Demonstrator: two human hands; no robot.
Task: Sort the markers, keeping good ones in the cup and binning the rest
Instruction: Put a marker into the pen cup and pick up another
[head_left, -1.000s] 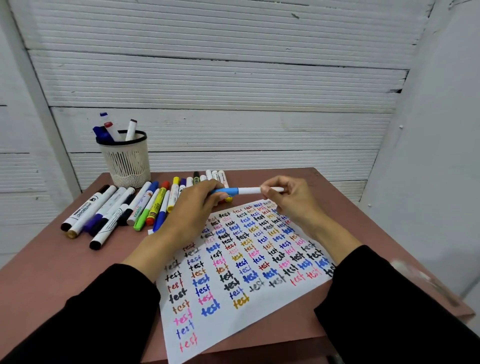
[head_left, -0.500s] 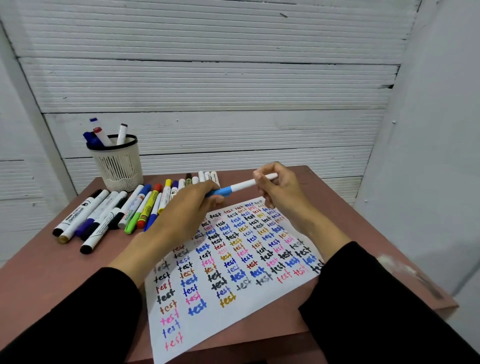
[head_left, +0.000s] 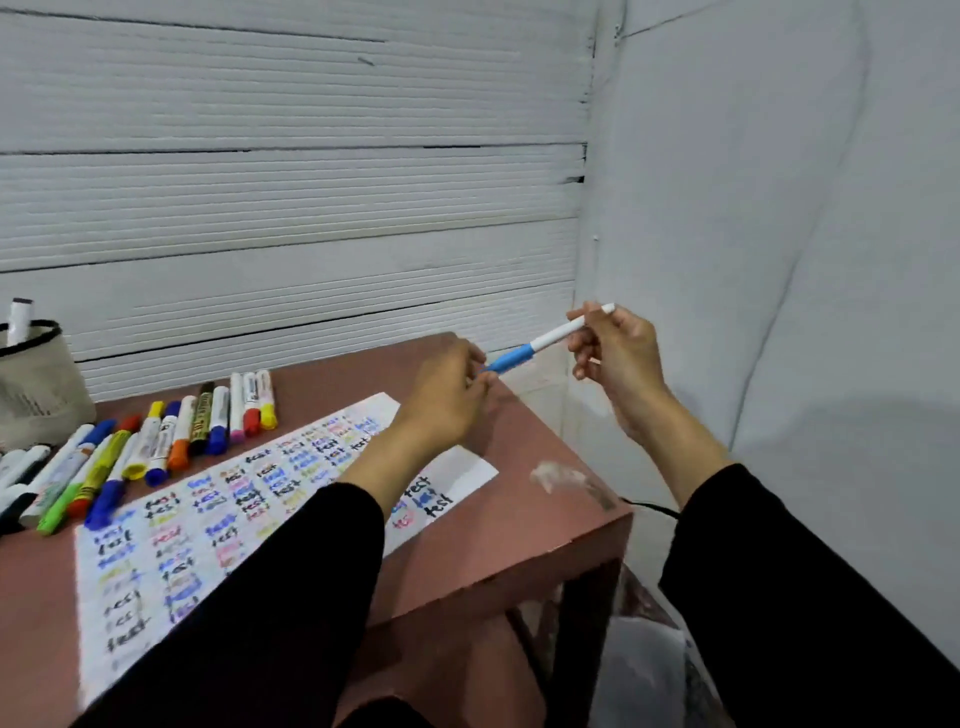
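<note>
Left hand (head_left: 449, 400): fingers curled, pinching blue-capped end of slim white marker with blue cap (head_left: 540, 343), held above far right corner of reddish-brown surface (head_left: 524, 525). Further left: beige mesh cup with black rim (head_left: 36, 387) at frame edge, holding a marker; row of mixed coloured markers (head_left: 156, 447) lying side by side; white paper sheet covered in coloured "test" scribbles (head_left: 249, 499), partly under left sleeve. Right hand (head_left: 618, 353): pinching white tail end, beyond surface edge, near grey wall.

head cam | looks forward-down, angled right | close over table (head_left: 519, 545)
</note>
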